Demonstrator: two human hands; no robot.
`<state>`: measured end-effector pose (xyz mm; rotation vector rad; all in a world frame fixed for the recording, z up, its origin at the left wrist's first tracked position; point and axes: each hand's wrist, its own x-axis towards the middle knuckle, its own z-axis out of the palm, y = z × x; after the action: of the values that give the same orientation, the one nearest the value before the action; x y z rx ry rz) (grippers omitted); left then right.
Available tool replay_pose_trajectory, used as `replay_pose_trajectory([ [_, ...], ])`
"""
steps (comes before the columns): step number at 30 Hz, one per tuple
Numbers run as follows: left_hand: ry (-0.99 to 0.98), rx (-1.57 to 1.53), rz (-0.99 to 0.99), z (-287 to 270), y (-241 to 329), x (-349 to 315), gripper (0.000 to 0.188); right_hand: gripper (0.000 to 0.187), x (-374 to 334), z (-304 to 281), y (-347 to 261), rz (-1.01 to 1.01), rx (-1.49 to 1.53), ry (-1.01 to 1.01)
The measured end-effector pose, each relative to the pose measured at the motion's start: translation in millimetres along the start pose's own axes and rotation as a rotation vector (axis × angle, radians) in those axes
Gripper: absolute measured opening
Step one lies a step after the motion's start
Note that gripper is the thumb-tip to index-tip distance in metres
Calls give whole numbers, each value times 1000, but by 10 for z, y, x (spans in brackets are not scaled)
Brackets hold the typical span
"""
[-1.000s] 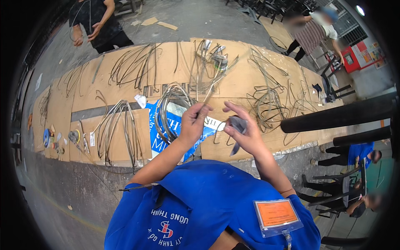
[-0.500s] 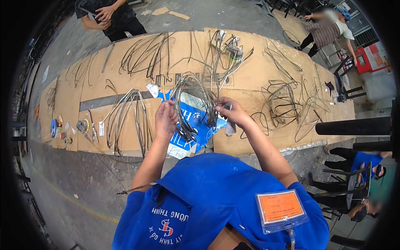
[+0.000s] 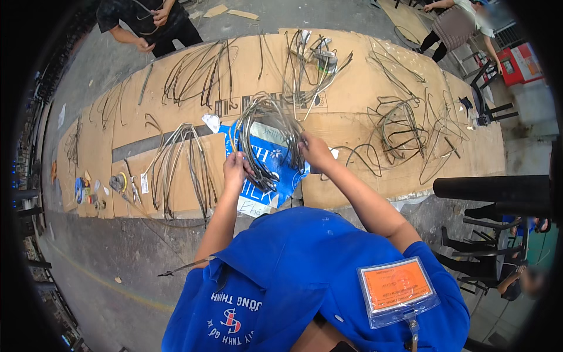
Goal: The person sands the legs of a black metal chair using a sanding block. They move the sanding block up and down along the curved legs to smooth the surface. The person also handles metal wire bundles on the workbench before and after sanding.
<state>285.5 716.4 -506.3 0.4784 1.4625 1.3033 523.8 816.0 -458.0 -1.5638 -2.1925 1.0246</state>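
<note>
A bundle of thin, dark grey-brown bent strands, like wire or cord [image 3: 253, 149], arches over a blue and white printed sheet [image 3: 287, 190] in front of me. Closed at the bundle's left edge, my left hand [image 3: 236, 169] grips a thin tan strand [image 3: 232, 139] that rises from its fingers. My right hand [image 3: 315, 151] is closed against the right side of the bundle, its fingertips on the strands. A small white piece [image 3: 334, 154] shows just beside that hand. What lies inside the right fingers is partly hidden.
Cardboard [image 3: 346, 126] covers the table. More strand bundles lie to the left [image 3: 185, 158], at the back [image 3: 202, 73] and to the right [image 3: 404, 132]. Tape rolls [image 3: 119, 180] sit at far left. A co-worker [image 3: 149, 23] stands across the table. Chairs [image 3: 495, 105] stand at right.
My right hand has moved up and left onto the bundle's right side; the grey-white piece seen in it is now mostly hidden. My left hand has dropped slightly. The co-worker opposite now handles a strand.
</note>
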Motion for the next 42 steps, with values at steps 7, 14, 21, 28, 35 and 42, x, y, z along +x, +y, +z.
replay_pose_trajectory([
  [7,-99,-75,-80,-69,487,-73,18,4,46,-164,404,71,213,54],
  [14,-74,-33,44,-22,759,-35,22,7,95,-315,193,-197,428,97],
  [21,-46,72,138,-279,5,-139,17,14,-178,35,417,28,184,-60],
  [28,29,339,208,-331,-520,-62,14,14,-233,411,475,-52,-6,-52],
  [35,-49,462,138,-280,-405,-132,17,18,-175,377,347,70,-166,-47],
  [42,7,655,138,-301,-509,-2,23,19,-127,457,291,127,-257,-121],
])
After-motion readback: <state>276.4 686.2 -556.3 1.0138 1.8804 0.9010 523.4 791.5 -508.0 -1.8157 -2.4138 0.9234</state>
